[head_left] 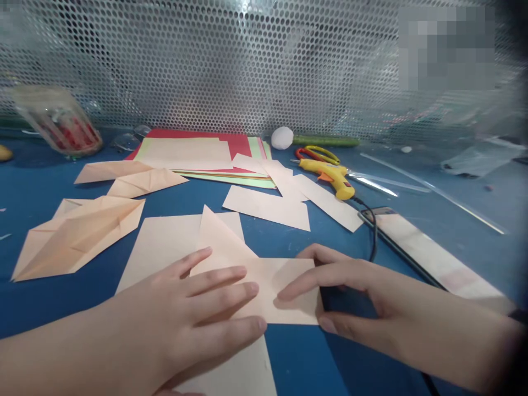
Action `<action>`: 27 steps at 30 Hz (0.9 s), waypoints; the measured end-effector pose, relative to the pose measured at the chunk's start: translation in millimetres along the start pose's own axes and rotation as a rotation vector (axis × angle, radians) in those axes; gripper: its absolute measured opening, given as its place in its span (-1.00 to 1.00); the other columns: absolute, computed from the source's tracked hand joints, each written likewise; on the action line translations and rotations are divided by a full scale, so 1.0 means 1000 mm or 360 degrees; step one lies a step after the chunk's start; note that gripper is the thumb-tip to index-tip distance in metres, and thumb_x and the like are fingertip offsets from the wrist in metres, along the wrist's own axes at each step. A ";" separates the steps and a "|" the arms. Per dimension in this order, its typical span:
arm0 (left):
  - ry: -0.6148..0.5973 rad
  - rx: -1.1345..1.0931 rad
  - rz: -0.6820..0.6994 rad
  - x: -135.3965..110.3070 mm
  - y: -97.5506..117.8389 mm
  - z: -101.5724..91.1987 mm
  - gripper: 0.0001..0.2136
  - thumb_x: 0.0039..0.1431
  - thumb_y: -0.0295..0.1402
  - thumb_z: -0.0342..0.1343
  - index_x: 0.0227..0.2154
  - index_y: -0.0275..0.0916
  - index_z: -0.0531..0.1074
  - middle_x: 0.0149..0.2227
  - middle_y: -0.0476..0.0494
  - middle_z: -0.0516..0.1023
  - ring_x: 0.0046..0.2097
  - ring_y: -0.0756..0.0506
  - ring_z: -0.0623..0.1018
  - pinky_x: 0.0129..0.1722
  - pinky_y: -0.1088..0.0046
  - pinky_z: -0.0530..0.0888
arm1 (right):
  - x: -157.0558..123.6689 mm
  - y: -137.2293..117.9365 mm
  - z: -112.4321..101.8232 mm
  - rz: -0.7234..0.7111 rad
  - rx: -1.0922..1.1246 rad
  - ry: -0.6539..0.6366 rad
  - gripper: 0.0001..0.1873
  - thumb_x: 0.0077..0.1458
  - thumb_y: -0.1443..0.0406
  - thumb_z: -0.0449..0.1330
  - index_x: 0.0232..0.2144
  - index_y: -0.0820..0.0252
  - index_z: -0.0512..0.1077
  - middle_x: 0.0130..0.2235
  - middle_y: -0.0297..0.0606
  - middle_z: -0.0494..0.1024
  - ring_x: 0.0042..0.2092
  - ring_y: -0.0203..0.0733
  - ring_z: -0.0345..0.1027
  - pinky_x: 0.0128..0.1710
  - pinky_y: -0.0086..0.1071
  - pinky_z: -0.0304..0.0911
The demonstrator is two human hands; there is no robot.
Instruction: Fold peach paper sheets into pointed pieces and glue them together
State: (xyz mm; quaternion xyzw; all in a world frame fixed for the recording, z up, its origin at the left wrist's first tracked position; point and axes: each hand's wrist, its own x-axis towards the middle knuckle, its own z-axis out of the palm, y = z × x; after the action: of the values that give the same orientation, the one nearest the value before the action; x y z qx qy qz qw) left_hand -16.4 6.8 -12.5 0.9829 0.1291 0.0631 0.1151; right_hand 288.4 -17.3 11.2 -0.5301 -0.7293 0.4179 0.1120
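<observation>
Head view shows the left hand (181, 308) spread flat upon the folded paper (289, 283), gripping nothing, and the right hand (383, 302) half-open at its right end, grip unclear.

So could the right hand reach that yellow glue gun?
Probably yes: the glue gun lies beyond the right hand, with just a flat paper strip between, though the hand touches folded paper.

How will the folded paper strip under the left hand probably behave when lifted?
The folded paper strip is probably light, because its edges look thin. Its pointed end might bend easily, as it tapers. It may slide over the larger sheet, which looks flat.
</observation>
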 end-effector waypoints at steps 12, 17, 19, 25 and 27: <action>0.0125 0.0071 -0.0032 0.002 0.004 0.004 -0.42 0.21 -0.12 -0.07 0.29 -0.10 0.12 0.37 -0.02 0.24 0.38 -0.14 0.19 0.37 0.26 -0.38 | -0.003 0.011 0.018 0.0035 -0.0133 0.0229 -0.50 0.14 0.18 0.11 0.09 -0.55 0.35 0.43 -0.60 0.02 0.40 0.07 -0.01 0.22 0.11 0.18; 0.0181 0.0113 -0.0096 0.005 0.007 0.007 -0.53 0.32 -0.20 -0.06 0.26 -0.06 0.12 0.32 0.02 0.32 0.34 -0.12 0.26 0.36 0.25 -0.34 | 0.002 0.006 0.029 -0.0049 -0.0053 0.0371 -0.52 0.16 0.17 0.07 0.09 -0.53 0.35 0.42 -0.57 0.08 0.44 0.02 -0.19 0.22 0.15 0.10; 0.0156 0.0110 -0.0099 0.005 0.006 0.006 -0.52 0.31 -0.22 -0.04 0.27 -0.05 0.12 0.32 0.03 0.33 0.35 -0.10 0.25 0.36 0.26 -0.35 | 0.002 0.004 0.030 -0.0035 -0.0041 0.0329 -0.48 0.11 0.18 0.10 0.10 -0.53 0.35 0.42 -0.58 0.09 0.45 0.01 -0.22 0.23 0.16 0.06; 0.0079 0.0063 -0.0060 0.005 0.006 0.001 -0.38 0.16 -0.12 0.05 0.28 -0.08 0.13 0.34 -0.02 0.30 0.37 -0.13 0.22 0.37 0.29 -0.39 | 0.005 -0.010 0.026 0.0202 -0.0026 0.0207 -0.45 0.02 0.06 0.11 0.10 -0.41 0.40 0.43 -0.50 0.06 0.46 0.07 -0.30 0.28 0.22 -0.05; 0.0101 0.0056 -0.0090 0.005 0.007 0.001 -0.39 0.15 -0.14 0.06 0.26 -0.06 0.15 0.32 -0.01 0.33 0.35 -0.13 0.26 0.38 0.28 -0.33 | 0.006 -0.016 0.027 0.0305 -0.0054 0.0192 -0.43 -0.02 0.00 0.10 0.10 -0.36 0.41 0.44 -0.49 0.03 0.47 0.12 -0.32 0.29 0.22 -0.06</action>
State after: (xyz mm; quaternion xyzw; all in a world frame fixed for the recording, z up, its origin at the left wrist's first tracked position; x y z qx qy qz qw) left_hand -9.5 1.6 -11.6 0.9783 0.1614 0.0888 0.0953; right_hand 258.5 -26.3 4.3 -0.6233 -0.6742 0.3817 0.1061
